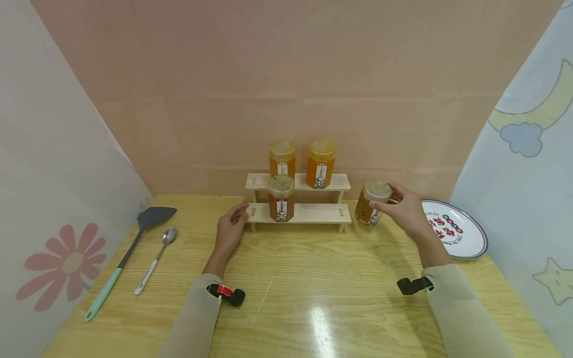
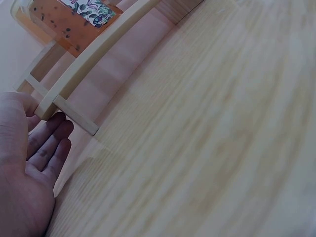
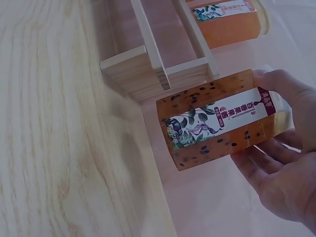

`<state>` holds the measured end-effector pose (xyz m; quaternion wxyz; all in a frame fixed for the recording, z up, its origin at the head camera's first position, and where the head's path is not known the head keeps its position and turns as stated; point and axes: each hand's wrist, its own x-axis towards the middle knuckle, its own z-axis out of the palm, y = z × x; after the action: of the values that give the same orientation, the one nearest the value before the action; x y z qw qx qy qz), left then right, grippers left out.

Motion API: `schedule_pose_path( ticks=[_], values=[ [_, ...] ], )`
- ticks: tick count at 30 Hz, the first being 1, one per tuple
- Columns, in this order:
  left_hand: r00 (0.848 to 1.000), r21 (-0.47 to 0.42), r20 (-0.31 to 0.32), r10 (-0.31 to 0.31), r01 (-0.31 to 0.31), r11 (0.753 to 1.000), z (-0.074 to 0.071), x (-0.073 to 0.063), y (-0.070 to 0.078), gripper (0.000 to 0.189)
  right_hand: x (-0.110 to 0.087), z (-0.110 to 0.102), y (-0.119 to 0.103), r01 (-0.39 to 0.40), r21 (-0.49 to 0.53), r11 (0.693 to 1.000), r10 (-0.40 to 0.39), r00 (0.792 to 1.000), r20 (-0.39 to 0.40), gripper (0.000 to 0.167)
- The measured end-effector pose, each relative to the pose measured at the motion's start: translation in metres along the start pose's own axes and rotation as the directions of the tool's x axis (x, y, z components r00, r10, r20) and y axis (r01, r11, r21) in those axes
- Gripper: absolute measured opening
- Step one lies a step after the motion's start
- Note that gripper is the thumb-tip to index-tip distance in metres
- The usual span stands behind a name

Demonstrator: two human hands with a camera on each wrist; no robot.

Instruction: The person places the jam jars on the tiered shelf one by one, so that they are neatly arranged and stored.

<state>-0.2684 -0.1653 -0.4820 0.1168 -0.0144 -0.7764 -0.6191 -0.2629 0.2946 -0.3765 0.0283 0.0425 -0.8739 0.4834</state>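
Note:
My right hand [image 1: 405, 209] grips a jar [image 1: 368, 209] of amber fruit jam with dark seeds, thumb on one side and fingers on the other. In the right wrist view the tilted jar [image 3: 217, 118] is held off the table, its printed label showing. The two-step wooden rack [image 1: 313, 213] stands to its left. My left hand [image 1: 230, 227] holds the left end of the lower step; in the left wrist view the thumb lies at the board's end and the fingers [image 2: 49, 148] below it. A similar seeded jar [image 1: 281, 201] stands on the lower step.
Two orange jars, a left one [image 1: 282, 156] and a right one [image 1: 321, 164], stand on the upper step. An oval plate [image 1: 472, 233] with red print lies at the right. A spatula [image 1: 130, 253] and a spoon [image 1: 156, 258] lie at the left. A backdrop rises behind the rack.

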Motion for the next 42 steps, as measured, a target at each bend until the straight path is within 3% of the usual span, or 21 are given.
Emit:
schedule_pose_path(
  ticks=[13, 22, 28, 36, 42],
  values=[
    [1.0, -0.02, -0.005, -0.008, 0.008, 1.0, 0.0, 0.0, 0.0, 0.033, -0.009, -0.003, -0.015, -0.018, 0.031, 0.999, 0.019, 1.0, -0.013, 0.091],
    [1.0, -0.005, -0.002, 0.004, -0.004, 1.0, 0.001, 0.002, -0.001, 0.033, -0.012, 0.005, -0.03, 0.051, 0.027, 0.998, -0.05, 0.998, -0.033, 0.085],
    [1.0, -0.008, 0.004, 0.003, -0.003, 1.0, 0.0, 0.004, -0.001, 0.033, -0.012, 0.016, -0.037, 0.063, 0.079, 0.995, -0.06, 0.998, -0.031, 0.084],
    [0.999, -0.029, 0.014, -0.045, 0.046, 0.999, 0.0, 0.004, -0.001, 0.036, -0.008, 0.038, -0.046, 0.066, 0.129, 0.989, -0.066, 0.998, 0.002, 0.081],
    [1.0, -0.023, 0.007, -0.021, 0.022, 1.0, 0.0, -0.001, 0.003, 0.034, -0.003, 0.053, -0.046, 0.067, 0.153, 0.986, -0.069, 0.998, 0.01, 0.076]
  ],
)
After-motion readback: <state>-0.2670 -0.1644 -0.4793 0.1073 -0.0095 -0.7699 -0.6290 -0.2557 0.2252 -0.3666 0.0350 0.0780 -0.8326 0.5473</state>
